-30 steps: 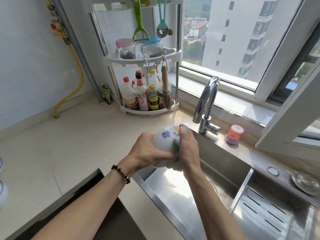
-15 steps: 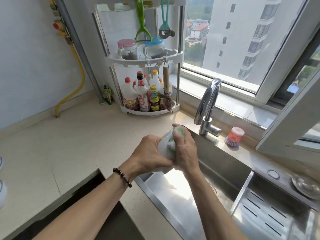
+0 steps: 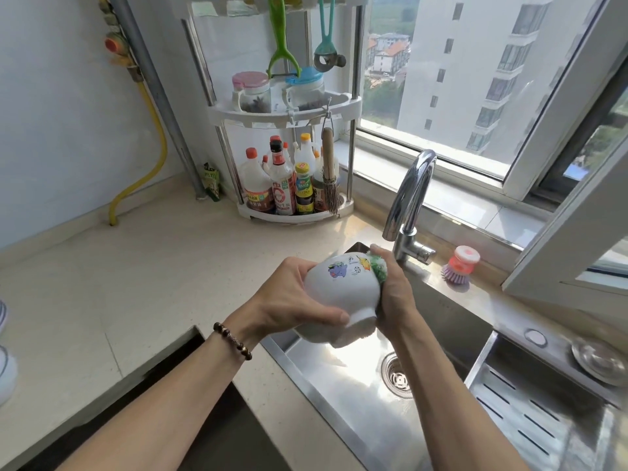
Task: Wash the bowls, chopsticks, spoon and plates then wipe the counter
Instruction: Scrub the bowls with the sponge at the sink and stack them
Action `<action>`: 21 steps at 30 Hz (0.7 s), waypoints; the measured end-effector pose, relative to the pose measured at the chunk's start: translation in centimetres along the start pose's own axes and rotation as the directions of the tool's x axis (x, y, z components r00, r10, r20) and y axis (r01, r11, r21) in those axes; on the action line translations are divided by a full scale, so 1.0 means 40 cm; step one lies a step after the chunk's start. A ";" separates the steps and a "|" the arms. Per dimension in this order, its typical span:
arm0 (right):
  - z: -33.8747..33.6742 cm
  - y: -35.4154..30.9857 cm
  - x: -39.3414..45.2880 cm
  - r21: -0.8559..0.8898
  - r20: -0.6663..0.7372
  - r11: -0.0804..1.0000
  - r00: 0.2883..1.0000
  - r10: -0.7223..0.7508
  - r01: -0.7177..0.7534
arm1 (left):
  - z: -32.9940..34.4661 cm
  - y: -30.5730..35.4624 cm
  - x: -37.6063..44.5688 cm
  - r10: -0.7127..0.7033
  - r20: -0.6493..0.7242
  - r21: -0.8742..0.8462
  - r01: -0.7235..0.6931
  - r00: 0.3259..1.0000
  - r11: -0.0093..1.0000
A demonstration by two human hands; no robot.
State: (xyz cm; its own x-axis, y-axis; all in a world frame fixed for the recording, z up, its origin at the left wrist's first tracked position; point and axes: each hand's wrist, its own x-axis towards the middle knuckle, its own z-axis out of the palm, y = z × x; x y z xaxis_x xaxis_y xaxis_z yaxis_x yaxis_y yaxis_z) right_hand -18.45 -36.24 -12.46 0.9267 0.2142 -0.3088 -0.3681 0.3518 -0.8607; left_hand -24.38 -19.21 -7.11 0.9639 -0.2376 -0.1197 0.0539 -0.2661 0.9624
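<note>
Both hands are clamping a white bowl above the near-left corner of the sink. The left hand is wrapping its fingers over the bowl's left side while the thumb is lying along the lower wall near the foot ring. The right hand is curling round a green scrubber and pressing it against the bowl's right side. The bowl is tilting with its foot toward the camera and its rim away, cartoon prints facing up.

Beneath the hands, the pale countertop is stretching away to the back-left wall, and the steel sink is sitting sunk into its right part, with the drain lying just beside the right forearm. A slotted steel drainer is filling the sink's right portion. A chrome faucet is rising from the sink's back edge, just behind the right hand. A white corner rack is standing at the counter's back corner, carrying sauce bottles on its lower shelf and two lidded jars above. A pink and purple dish brush is resting on the sink's back rim, right of the faucet. A beaded bracelet is circling the left wrist.
</note>
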 end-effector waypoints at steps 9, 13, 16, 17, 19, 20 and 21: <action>0.029 -0.010 -0.004 -0.333 0.021 0.891 0.948 -0.319 0.307 | 0.018 0.043 0.054 -0.177 0.096 0.418 0.121 0.980 0.900; 0.062 0.047 -0.021 -0.448 0.031 0.849 0.954 -0.299 0.281 | 0.049 -0.002 0.061 -0.081 -0.112 0.455 0.123 0.990 0.882; 0.040 0.037 -0.003 -0.253 -0.073 0.959 0.986 -0.149 0.126 | 0.069 -0.024 0.048 -0.026 -0.086 0.450 0.063 0.996 0.891; 0.034 0.021 0.002 -0.121 -0.074 0.992 0.997 -0.029 0.020 | 0.075 -0.028 0.042 -0.013 -0.086 0.437 0.049 0.996 0.898; 0.036 0.019 0.013 -0.148 -0.085 0.989 0.996 0.002 -0.015 | 0.079 -0.036 0.042 -0.008 -0.137 0.385 0.060 0.990 0.921; 0.049 0.024 0.003 -0.338 -0.081 0.939 0.993 -0.092 0.059 | 0.078 -0.037 0.047 -0.009 -0.174 0.365 0.073 0.985 0.928; 0.064 0.040 -0.006 -0.549 -0.049 0.818 0.971 -0.233 0.169 | 0.072 -0.037 0.057 -0.004 -0.211 0.369 0.083 0.977 0.926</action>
State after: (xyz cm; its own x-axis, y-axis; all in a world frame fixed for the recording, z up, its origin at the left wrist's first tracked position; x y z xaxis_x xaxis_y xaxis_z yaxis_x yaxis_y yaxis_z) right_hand -19.44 -33.41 -12.74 0.9895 0.0815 -0.1193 -0.1035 -0.1766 -0.9788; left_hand -23.01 -22.06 -9.51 0.9970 -0.0342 -0.0696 0.0343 -0.6107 0.7911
